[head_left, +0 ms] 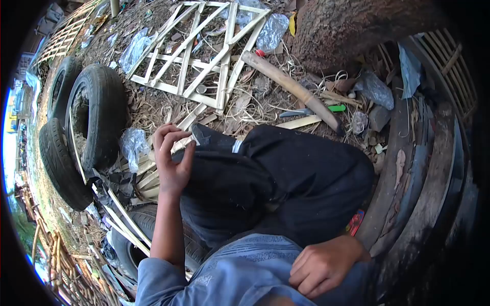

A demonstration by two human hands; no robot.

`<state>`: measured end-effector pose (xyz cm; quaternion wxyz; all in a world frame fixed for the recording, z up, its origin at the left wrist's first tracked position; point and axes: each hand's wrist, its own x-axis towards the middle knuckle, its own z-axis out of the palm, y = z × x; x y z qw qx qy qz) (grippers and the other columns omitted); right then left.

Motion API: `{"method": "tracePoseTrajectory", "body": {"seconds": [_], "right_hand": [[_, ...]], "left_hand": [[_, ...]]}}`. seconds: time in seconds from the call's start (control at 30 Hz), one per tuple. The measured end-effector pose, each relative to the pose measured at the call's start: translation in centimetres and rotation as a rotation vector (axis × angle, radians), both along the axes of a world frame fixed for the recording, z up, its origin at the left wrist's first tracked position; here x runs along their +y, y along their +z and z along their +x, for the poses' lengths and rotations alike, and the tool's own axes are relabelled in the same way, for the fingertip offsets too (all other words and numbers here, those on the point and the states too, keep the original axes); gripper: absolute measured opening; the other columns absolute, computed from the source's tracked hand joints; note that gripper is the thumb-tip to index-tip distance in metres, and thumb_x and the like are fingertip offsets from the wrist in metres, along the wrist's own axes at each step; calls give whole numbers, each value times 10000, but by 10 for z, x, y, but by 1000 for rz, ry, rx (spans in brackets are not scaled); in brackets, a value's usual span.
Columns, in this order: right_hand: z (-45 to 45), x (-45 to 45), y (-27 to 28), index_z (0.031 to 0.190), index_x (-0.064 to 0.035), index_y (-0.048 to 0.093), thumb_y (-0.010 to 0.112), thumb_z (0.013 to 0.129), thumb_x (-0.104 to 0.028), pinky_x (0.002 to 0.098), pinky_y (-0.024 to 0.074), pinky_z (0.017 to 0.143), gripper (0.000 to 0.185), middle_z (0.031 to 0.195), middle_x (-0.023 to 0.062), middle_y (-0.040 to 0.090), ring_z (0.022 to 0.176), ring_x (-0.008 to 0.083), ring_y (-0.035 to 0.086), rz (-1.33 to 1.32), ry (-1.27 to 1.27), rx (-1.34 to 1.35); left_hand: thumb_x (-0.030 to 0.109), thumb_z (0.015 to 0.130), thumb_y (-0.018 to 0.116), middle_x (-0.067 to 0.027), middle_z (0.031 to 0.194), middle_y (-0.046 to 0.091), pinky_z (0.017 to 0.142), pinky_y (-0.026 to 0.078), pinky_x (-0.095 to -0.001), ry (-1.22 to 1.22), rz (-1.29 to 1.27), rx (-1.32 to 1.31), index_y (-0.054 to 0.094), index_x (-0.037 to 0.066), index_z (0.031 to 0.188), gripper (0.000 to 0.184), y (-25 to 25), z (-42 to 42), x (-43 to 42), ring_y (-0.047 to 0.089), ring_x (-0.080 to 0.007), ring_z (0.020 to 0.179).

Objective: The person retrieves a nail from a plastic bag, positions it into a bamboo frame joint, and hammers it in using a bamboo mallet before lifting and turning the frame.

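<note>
My left hand (172, 159) is raised over my left knee, its fingers loosely curled and the thumb apart from them, with nothing visible in it. Against the front of my blue shirt (245, 262) lies my right hand (324, 266), fingers bent inward. What it may grip is hidden. Beyond my crossed legs a lattice frame of split bamboo strips (223, 61) lies on the ground. Right of it rests a bamboo pole piece (291, 86). A knife with a green handle (337, 108) lies partly under that piece.
Old tyres (104, 115) stand at the left. Pale bamboo strips (125, 219) lie beside my left arm. A thick tree trunk (347, 33) rises at the far right, with timber planks (434, 168) along the right side. Plastic bags (273, 33) and shavings litter the soil.
</note>
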<state>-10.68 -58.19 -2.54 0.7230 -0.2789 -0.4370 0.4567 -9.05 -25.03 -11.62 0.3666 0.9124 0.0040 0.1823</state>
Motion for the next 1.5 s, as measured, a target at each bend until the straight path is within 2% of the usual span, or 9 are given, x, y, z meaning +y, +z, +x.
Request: {"method": "tracePoseTrajectory", "body": {"seconds": [0.1,0.13,0.17,0.23,0.3,0.43,0.77,1.37,1.5], "right_hand": [[-16,3,1,817,100,621,673,864,-80,501,558,702,194,884,278,641,769,399,663,321,-293,226],[-22,2,1,803,113,620,659,871,-51,520,562,698,182,887,298,642,764,414,665,389,-325,300],[-30,-2,1,788,126,618,645,877,-21,539,566,695,174,889,317,642,758,429,666,432,-343,372],[-47,-16,0,736,161,617,601,869,64,649,564,691,165,883,391,630,752,500,674,481,-316,527],[-61,-23,0,740,162,622,599,864,68,656,561,691,158,879,394,630,751,511,673,419,-389,526],[-65,-8,2,763,146,620,606,857,57,637,558,698,130,894,382,632,749,496,669,452,-318,480],[-91,-7,-3,868,118,608,637,841,4,585,540,753,121,952,333,638,824,458,660,378,-62,201],[-99,21,-23,1058,67,587,694,810,-92,491,507,854,314,1057,245,648,960,390,644,357,70,136],[-100,24,-27,1101,56,582,706,804,-114,471,500,876,364,1080,225,651,990,375,640,365,127,118]], "left_hand": [[30,722,739,-107,1027,550,1009,384,-436,-29,238,21,684,83,924,216,-4,-64,-1,509,-324,1135],[45,711,747,-108,1033,549,1008,385,-447,-22,211,44,688,88,914,216,-17,-81,2,513,-332,1137],[40,722,731,-99,1015,558,1014,379,-459,-11,182,50,688,92,910,200,-26,-92,0,526,-319,1109],[52,750,704,-89,951,573,1019,372,-463,-69,398,-21,688,91,893,149,-48,-105,3,546,-306,1044],[61,772,681,-83,892,581,1015,372,-465,-25,361,-75,689,89,873,106,-56,-103,-1,556,-294,981],[120,786,671,-63,857,599,977,373,-412,-20,446,-90,684,108,835,53,-53,-92,-6,566,-266,897],[118,741,691,-44,826,607,957,390,-410,-17,445,-151,680,110,800,61,-57,-93,-1,582,-238,869],[128,771,667,-57,831,615,952,382,-399,-35,448,-170,693,106,806,49,-68,-92,6,575,-260,895],[149,726,691,-23,803,601,920,382,-391,-26,463,-233,677,130,771,51,-71,-90,9,576,-235,852]]}}
